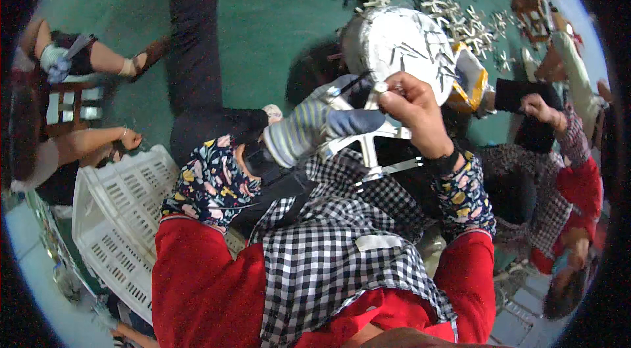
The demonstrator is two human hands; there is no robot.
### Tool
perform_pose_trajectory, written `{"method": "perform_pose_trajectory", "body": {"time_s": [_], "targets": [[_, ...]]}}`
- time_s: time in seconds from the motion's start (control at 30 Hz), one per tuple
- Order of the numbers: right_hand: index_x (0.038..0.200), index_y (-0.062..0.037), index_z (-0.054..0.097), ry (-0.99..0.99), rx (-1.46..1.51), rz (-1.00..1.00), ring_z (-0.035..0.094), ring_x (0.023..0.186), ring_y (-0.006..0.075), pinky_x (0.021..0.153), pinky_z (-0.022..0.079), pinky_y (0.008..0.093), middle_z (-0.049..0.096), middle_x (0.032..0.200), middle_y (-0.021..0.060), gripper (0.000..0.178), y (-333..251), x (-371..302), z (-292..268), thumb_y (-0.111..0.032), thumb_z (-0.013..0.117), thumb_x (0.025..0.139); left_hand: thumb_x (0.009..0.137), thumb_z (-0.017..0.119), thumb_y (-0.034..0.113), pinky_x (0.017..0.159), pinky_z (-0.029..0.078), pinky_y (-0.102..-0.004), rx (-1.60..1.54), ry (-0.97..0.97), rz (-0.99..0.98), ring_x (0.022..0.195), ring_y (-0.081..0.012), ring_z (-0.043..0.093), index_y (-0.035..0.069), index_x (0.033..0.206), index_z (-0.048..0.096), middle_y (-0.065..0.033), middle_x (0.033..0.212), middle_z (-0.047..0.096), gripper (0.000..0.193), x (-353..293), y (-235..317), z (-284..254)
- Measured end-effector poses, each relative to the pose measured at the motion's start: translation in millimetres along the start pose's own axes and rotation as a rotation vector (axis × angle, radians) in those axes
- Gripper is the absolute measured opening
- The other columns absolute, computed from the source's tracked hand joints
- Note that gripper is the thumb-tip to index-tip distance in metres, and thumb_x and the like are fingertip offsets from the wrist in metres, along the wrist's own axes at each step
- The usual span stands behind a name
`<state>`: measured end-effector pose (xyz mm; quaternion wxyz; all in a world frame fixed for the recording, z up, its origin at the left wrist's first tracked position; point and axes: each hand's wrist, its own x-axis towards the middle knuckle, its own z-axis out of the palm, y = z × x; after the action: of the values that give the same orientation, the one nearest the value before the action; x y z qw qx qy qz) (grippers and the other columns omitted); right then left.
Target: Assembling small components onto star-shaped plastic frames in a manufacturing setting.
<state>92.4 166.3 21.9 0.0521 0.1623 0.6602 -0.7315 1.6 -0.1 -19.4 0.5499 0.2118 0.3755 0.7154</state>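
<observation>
My left hand (299, 132), in a striped glove with blue-grey fingers, is closed round a white plastic frame (366, 145) with several arms spreading like a star. The frame is held above my lap, and some arms have dark or metal-looking ends. My bare right hand (420, 115) pinches the end of an upper arm of the frame between thumb and fingers. Whether a small part is also in that pinch is hidden. Just beyond my hands stands a round white drum-like surface (394, 36) with several thin dark strips scattered on it.
Many similar white frames (460, 19) lie heaped on the green floor beyond the drum. A yellow and white bag (470, 78) leans at the drum's right. At my left stands a white slatted plastic crate (125, 216). Other people sit close by on both sides; a dark-trousered person stands ahead left.
</observation>
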Motion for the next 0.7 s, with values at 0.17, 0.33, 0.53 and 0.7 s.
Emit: {"method": "perform_pose_trajectory", "body": {"time_s": [0.17,0.33,0.53,0.7], "targets": [[0.095,-0.0005,0.061,0.040,-0.090,-0.078,0.056,0.073,0.0063,0.067,0.046,0.0215,0.062,0.084,0.0013,0.019,4,13,-2,-0.011,0.068,0.082,0.084,0.065,0.012,0.074,0.050,-0.0250,-0.110,0.098,-0.060,0.082,-0.0120,0.061,0.001,0.107,0.060,-0.0054,0.094,0.063,0.026,-7,3,2],[0.088,0.0005,0.063,0.290,-0.368,-0.188,0.052,0.072,0.0083,0.066,0.044,0.0236,0.061,0.077,0.0018,0.032,-13,44,-73,-0.029,0.053,0.092,0.088,0.060,0.023,0.063,0.055,-0.0312,-0.102,0.264,-0.023,0.073,-0.0205,0.065,0.002,0.114,0.047,-0.0101,0.088,0.062,0.036,-11,30,8],[0.096,-0.0027,0.065,0.270,-0.925,-0.188,0.058,0.079,0.0191,0.070,0.047,0.0294,0.060,0.084,0.0061,0.018,34,63,-123,-0.014,0.051,0.090,0.084,0.064,0.026,0.063,0.055,-0.0331,-0.137,0.353,-0.060,0.072,-0.0225,0.065,0.004,0.112,0.049,-0.0092,0.088,0.062,0.039,-14,34,13],[0.090,-0.0065,0.068,0.164,-1.246,-0.358,0.062,0.083,0.0301,0.074,0.050,0.0353,0.061,0.095,0.0110,0.020,58,81,-129,0.001,0.056,0.076,0.085,0.063,0.024,0.060,0.057,-0.0336,-0.206,0.312,-0.102,0.075,-0.0233,0.066,0.005,0.114,0.047,-0.0107,0.090,0.062,0.038,-10,24,4]]}}
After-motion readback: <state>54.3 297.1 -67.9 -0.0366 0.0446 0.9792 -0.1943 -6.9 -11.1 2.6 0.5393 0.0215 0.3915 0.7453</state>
